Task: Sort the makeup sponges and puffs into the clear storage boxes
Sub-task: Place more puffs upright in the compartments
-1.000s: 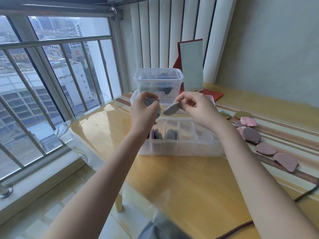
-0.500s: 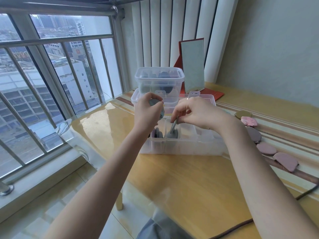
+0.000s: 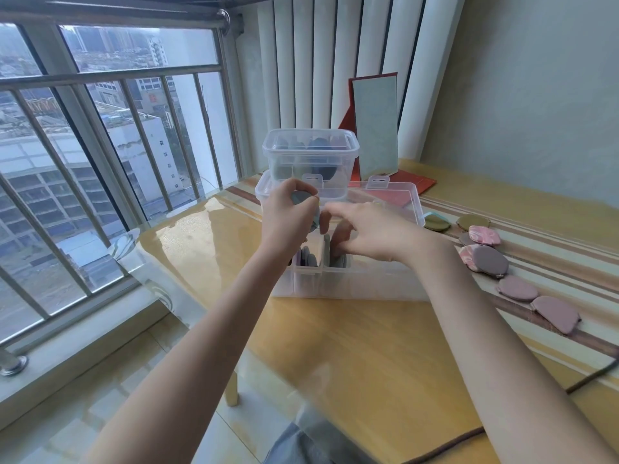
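Grey puffs going on edge into the divided clear box [image 3: 378,283].

Left hand [image 3: 288,219] grips a spare grey puff [image 3: 301,198] above the box, I judge staged for the next slot. Right hand [image 3: 365,229] dips curled fingers into the second compartment; blurred, so I cannot tell whether it grips. Pink puffs [image 3: 516,288] wait on the table [image 3: 335,346], right.

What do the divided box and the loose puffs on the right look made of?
Divided box: clear rigid plastic, glossy; the puffs inside show through its walls, and its latch tabs look moulded.
Puffs: probably soft foam or sponge, matte; mauve, olive and pink-marbled, with rounded edges and no shine.
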`<state>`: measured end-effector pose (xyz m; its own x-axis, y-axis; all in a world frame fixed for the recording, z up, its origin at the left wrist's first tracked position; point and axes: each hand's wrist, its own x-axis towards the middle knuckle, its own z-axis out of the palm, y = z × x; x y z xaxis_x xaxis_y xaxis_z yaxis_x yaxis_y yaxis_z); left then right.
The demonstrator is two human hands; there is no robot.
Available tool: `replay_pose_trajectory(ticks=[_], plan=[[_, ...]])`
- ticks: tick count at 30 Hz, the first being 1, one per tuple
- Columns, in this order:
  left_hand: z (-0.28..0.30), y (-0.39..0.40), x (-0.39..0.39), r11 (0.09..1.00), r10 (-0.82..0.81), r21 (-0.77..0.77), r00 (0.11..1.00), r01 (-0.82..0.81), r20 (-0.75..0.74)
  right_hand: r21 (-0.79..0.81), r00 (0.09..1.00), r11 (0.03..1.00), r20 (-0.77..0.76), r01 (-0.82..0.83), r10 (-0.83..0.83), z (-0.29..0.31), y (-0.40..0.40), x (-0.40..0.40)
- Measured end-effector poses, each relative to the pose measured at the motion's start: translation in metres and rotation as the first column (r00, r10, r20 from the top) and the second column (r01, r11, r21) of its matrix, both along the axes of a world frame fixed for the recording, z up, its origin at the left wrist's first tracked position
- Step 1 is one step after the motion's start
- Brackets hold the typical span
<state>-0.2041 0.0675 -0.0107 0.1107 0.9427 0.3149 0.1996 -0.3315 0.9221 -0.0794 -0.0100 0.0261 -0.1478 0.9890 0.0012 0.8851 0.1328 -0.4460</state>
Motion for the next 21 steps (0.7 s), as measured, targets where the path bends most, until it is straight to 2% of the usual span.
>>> replay_pose_trajectory(ticks=[3, 5, 7, 10, 13, 17, 21], plan=[[0.000, -0.001, 0.000, 1.000, -0.001, -0.004, 1.000, 0.001, 0.006, -0.019, 1.000, 0.999, -0.001, 0.026, -0.026, 0.001, -0.001, 0.001], [0.000, -0.001, 0.000, 1.000, -0.006, -0.010, 1.000, 0.006, 0.017, 0.044, 0.998, 0.998, 0.043, 0.053, -0.054, 0.003, -0.001, 0.001], [0.000, -0.002, 0.001, 1.000, -0.008, -0.006, 1.000, 0.008, 0.012, 0.127, 0.971, 0.985, 0.193, 0.118, -0.141, 0.005, -0.001, -0.002], [0.001, -0.002, 0.001, 1.000, -0.008, -0.019, 1.000, 0.008, 0.018, 0.134, 0.859, 0.969, 0.449, 0.209, -0.247, -0.001, -0.002, -0.014], [0.002, -0.004, 0.001, 1.000, -0.009, -0.016, 1.000, 0.009, 0.013, 0.086, 0.796, 0.966, 0.552, 0.244, -0.250, -0.010, -0.002, -0.029], [0.003, -0.006, 0.001, 1.000, -0.005, -0.001, 1.000, 0.005, -0.002, 0.013, 0.816, 0.957, 0.519, 0.291, -0.255, -0.010, -0.002, -0.035], [0.002, -0.006, 0.001, 1.000, -0.017, 0.007, 0.999, 0.018, -0.029, -0.030, 0.903, 0.932, 0.260, 0.362, -0.342, -0.011, 0.001, -0.032]])
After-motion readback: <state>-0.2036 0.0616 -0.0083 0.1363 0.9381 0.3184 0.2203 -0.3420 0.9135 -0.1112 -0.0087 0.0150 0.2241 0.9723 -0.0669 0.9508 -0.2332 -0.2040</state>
